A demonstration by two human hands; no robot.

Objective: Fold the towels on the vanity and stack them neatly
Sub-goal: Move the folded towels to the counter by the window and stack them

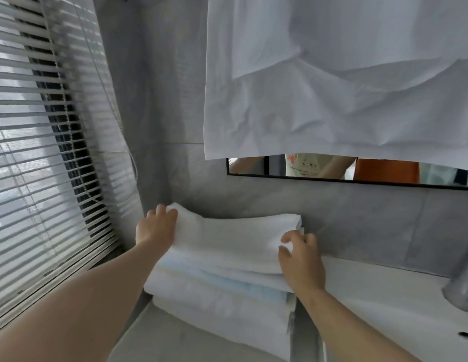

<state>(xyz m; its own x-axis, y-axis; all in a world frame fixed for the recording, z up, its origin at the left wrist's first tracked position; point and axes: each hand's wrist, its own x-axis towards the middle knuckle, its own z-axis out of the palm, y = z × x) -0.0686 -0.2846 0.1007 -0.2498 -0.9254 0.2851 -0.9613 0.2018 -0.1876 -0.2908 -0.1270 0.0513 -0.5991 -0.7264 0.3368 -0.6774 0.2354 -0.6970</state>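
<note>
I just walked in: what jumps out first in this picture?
A stack of folded white towels sits low in the centre, the left hand and right hand holding the ends of the top towel. A big white cloth hangs upper right, over a mirror; slatted blinds fill the left.

From my remote station I count two hands in frame, the left hand point(155, 228) and the right hand point(301, 262), both on one stack of folded towels point(217, 320) on the single bench point(371, 296). The stack shows one white top towel point(235, 239), one pale blue towel point(253, 290) lower down and at least two more white layers, though the folds merge and I cannot fix the total. Around it I make out one white cloth point(332, 100) hanging over one mirror point(384, 175), one slatted blind point(39, 152) and one tap point(463, 283).
</note>
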